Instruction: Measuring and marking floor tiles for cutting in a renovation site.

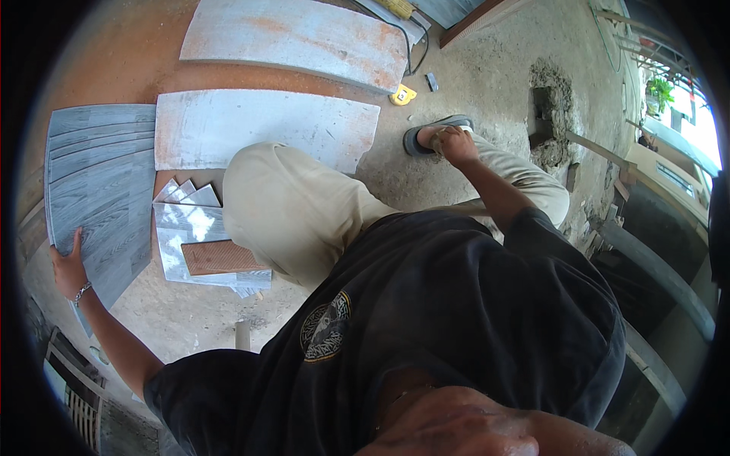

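1. Fanned grey wood-grain planks (106,190) are located at left; their outer edge is pinched between left hand (68,272) thumb and fingers.
2. Right hand (456,147) fingers are curled near the ankle; contents cannot be told.
3. Handling judged unfinished: planks gripped, not released.
4. Rough grey concrete floor (479,83) is broken at right by a hole (542,110).

A yellow tape measure (403,95) lies on the concrete floor (479,80) in the upper middle of the frame, a small grey block (432,81) near it. A black cable (408,57) loops by the top edge. Upper right, a rough-edged hole (541,114); near the right edge, a green leafy plant (660,93).
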Demonstrator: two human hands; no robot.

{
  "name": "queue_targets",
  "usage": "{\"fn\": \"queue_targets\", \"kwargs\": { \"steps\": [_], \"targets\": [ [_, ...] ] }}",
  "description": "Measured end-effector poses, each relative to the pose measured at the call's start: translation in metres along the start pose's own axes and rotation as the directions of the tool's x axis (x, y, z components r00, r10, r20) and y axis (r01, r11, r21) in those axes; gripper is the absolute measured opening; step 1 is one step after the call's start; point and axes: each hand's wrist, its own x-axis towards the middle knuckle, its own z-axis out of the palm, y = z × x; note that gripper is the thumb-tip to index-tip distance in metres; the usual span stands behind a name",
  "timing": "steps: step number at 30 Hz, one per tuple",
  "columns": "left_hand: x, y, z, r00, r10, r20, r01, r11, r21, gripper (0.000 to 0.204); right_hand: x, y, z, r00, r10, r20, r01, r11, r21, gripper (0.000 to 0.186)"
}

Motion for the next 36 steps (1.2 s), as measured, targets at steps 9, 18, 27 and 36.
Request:
{"fn": "queue_targets", "kwargs": {
  "steps": [9,18,27,36],
  "targets": [
    [-0.001,0.008,-0.019,0.998,-0.036,0.061,0.037,0.999,-0.013,0.098,-0.025,-0.004,-0.017,0.655,-0.266,0.707,0.458,0.884,-0.091,0.016],
    [0.004,-0.001,0.002,0.997,-0.021,0.073,0.024,0.999,-0.035,0.103,-0.002,0.034,-0.030,0.940,0.090,0.329,-0.217,0.901,0.376,0.024],
    [0.003,0.003,-0.011,0.985,-0.055,0.162,0.059,0.998,-0.015,0.102,0.004,0.052,0.005,0.927,0.254,0.277,-0.356,0.829,0.430,0.024],
    [-0.006,0.015,-0.033,0.997,-0.051,0.063,0.055,0.996,-0.066,0.096,-0.005,0.015,0.010,0.967,-0.044,0.249,0.108,0.962,-0.249,0.045]
  ]
}}
